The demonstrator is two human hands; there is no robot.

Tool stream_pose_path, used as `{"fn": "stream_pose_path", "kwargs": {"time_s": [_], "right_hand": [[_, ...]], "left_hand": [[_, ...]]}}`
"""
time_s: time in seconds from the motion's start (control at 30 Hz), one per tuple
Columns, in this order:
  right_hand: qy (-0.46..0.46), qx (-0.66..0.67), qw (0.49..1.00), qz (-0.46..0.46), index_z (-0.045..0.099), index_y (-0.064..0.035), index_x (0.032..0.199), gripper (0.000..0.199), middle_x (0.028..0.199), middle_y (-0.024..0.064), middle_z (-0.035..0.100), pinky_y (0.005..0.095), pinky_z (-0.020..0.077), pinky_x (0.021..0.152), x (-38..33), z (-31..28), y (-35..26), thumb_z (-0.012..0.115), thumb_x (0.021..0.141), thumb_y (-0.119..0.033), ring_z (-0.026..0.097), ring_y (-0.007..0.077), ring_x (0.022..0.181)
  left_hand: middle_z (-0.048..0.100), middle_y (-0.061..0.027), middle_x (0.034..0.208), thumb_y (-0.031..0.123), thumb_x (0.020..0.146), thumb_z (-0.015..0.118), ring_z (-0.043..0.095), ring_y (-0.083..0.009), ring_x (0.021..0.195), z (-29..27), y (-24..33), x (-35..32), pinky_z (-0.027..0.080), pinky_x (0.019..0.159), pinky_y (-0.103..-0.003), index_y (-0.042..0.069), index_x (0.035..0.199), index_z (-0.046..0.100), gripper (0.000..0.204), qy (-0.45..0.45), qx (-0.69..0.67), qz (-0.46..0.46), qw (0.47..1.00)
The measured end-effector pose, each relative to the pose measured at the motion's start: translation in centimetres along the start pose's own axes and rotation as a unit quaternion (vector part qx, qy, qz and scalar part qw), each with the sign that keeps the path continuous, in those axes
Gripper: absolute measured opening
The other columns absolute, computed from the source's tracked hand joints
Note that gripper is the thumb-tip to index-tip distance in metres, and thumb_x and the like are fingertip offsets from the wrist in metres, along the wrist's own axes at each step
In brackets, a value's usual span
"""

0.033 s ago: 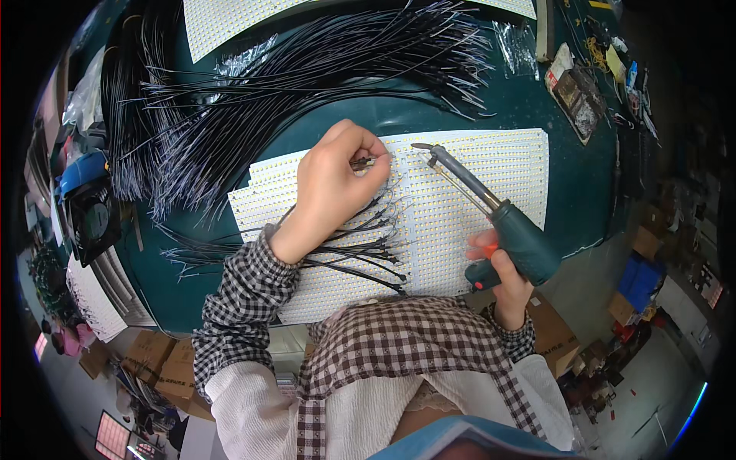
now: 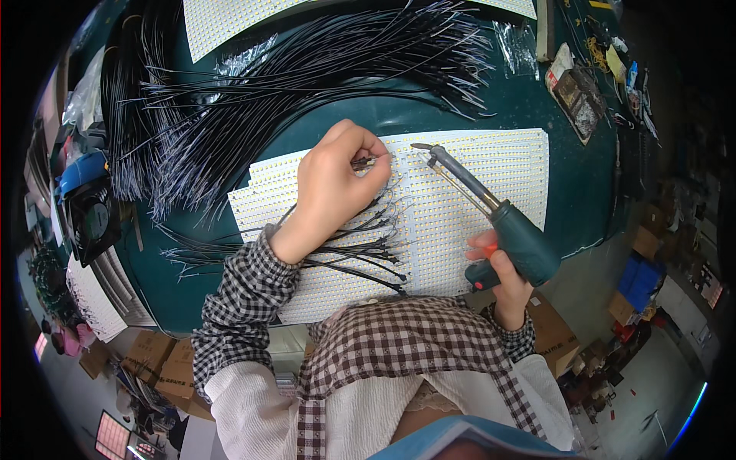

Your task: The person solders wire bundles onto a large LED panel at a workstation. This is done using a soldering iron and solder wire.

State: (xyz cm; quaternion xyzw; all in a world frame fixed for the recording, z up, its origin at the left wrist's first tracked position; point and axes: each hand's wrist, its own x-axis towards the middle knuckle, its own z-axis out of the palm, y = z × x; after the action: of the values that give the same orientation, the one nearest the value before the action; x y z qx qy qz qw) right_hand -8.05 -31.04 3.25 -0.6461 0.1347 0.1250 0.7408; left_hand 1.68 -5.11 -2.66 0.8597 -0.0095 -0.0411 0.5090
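My left hand (image 2: 333, 188) pinches the end of a thin black wire (image 2: 360, 162) and presses it onto a white LED panel (image 2: 475, 192) lying on the green bench. My right hand (image 2: 502, 272) grips a teal pistol-shaped soldering iron (image 2: 498, 215). Its metal tip points left and hovers just right of the pinched wire end. Several black wires (image 2: 360, 245) lie fanned across the panel under my left wrist, their ends along one column of the panel.
A large heap of loose black wires (image 2: 291, 69) covers the bench behind the panel. More white LED panels (image 2: 230, 23) lie at the back. A small black fan (image 2: 92, 218) stands at the left. Small parts and tools (image 2: 583, 84) clutter the right rear. Cardboard boxes (image 2: 161, 360) sit below the bench edge.
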Motion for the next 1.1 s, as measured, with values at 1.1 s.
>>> {"fn": "stream_pose_path", "kwargs": {"time_s": [1.1], "right_hand": [[0.001,-0.198,0.98,0.003,0.068,0.0061,0.097,0.013,0.086,0.0126,0.07,0.0343,0.0557,0.075,0.0,1.0,-0.1,0.069,0.089,-0.004,0.069,0.0208,0.081]], "left_hand": [[0.062,-0.0062,0.079,0.008,0.075,0.073,0.065,-0.0215,0.066,0.1,0.5,0.2,0.051,0.059,-0.033,0.005,0.078,0.063,0.011,-0.002,0.039,0.012,0.999]]}}
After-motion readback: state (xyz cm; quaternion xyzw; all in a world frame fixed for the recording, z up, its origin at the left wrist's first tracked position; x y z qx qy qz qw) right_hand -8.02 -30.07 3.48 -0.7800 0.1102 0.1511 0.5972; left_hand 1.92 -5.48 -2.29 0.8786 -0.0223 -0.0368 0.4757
